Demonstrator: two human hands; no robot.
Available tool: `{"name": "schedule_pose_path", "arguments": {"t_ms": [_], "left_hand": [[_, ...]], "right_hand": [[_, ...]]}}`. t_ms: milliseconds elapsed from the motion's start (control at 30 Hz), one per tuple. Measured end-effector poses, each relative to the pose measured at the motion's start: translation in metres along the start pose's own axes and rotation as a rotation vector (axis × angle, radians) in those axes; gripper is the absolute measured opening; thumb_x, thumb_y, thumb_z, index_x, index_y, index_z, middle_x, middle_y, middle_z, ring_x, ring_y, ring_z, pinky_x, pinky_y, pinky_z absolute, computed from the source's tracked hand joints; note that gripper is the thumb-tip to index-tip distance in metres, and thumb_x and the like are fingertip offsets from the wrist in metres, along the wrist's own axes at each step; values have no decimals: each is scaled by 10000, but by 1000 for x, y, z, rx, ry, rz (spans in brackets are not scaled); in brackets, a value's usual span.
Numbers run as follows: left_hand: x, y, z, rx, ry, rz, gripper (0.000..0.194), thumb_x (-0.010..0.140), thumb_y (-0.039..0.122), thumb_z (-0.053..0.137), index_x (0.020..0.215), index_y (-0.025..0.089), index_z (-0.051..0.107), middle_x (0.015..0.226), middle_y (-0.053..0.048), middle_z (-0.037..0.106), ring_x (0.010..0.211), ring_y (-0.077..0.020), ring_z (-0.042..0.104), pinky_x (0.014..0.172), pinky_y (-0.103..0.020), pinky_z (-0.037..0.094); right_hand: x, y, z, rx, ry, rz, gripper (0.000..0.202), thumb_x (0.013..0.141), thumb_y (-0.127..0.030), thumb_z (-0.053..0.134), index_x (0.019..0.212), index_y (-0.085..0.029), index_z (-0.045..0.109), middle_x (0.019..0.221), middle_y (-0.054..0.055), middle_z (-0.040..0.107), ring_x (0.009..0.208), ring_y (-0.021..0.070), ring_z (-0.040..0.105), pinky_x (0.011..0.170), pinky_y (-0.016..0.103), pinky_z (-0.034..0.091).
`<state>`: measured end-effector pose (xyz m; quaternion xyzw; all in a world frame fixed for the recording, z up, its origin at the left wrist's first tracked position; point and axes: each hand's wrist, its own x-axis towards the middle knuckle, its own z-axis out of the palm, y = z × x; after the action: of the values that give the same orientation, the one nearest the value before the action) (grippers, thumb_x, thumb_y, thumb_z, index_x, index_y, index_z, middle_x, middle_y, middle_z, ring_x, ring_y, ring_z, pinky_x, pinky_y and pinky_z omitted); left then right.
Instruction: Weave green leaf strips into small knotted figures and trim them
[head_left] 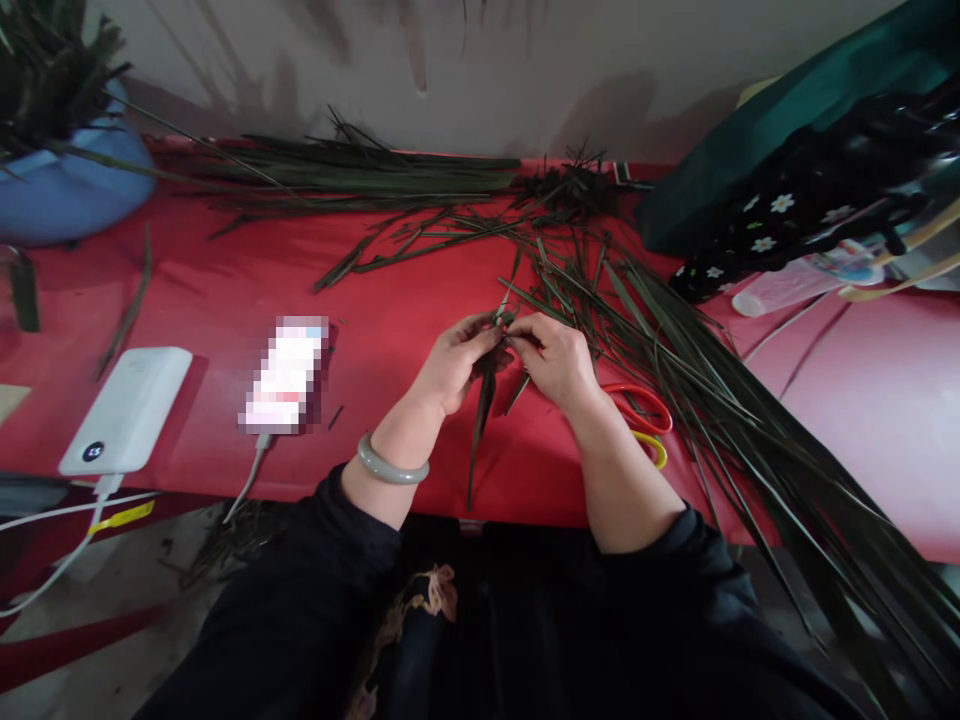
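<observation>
Near the middle of the red table [390, 330], my left hand [459, 362] is closed on a folded dark green leaf strip [484, 415], whose long end hangs down toward the table's front edge. A thin end of it sticks up above the fingers. My right hand [551, 358] pinches the same small piece from the right, its fingertips touching it beside my left fingers. The folded part between the fingertips is small and mostly hidden. Red-handled scissors [651, 408] lie under my right forearm, with a yellow part showing below.
Long green leaves [720, 390] spread over the right side, more [375, 175] along the wall. A white power bank [127, 410] and a cabled phone [287, 375] lie left. A blue tub [82, 180], dark green bag [739, 150] and plastic cup [780, 288] stand around.
</observation>
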<state>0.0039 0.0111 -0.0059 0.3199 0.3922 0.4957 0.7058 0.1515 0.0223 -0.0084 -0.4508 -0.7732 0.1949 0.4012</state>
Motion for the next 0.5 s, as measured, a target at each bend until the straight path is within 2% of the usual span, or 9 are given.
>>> {"name": "schedule_pose_path", "arguments": {"t_ms": [67,133,233,333,500], "left_hand": [[-1,2,-1,-3,-32,-67,194,719,249,690,833,125,593,634,3,603,539,-83,581,575,-227,486],[-1,1,0,32,-10,-51,158,730,240,673,797,125,587,622,6,594,542,-83,579,583,-232,493],[0,-3,1,127,65,95,140,728,208,669,794,137,568,664,16,595,562,-73,582,616,-238,507],[2,-8,0,238,109,249,160,727,226,676,806,143,565,706,6,610,601,-83,604,630,-239,517],[3,-11,-4,364,113,385,243,730,287,678,908,148,589,788,-19,647,649,-104,625,625,-246,537]], "right_hand": [[0,1,-1,-10,-25,-12,129,792,-150,537,816,-227,638,834,-5,708,780,147,660,730,265,504],[0,1,-1,1,-28,28,139,782,-151,545,861,-233,625,855,-5,713,800,157,669,737,276,509],[1,0,1,37,-5,145,247,752,-158,585,987,-231,591,868,0,719,825,178,681,744,302,517],[1,-2,3,105,9,235,240,743,-160,593,977,-214,604,853,6,723,826,181,687,751,307,523],[1,-2,2,109,40,192,138,772,-164,566,852,-215,667,834,2,721,803,162,676,760,292,521]]}}
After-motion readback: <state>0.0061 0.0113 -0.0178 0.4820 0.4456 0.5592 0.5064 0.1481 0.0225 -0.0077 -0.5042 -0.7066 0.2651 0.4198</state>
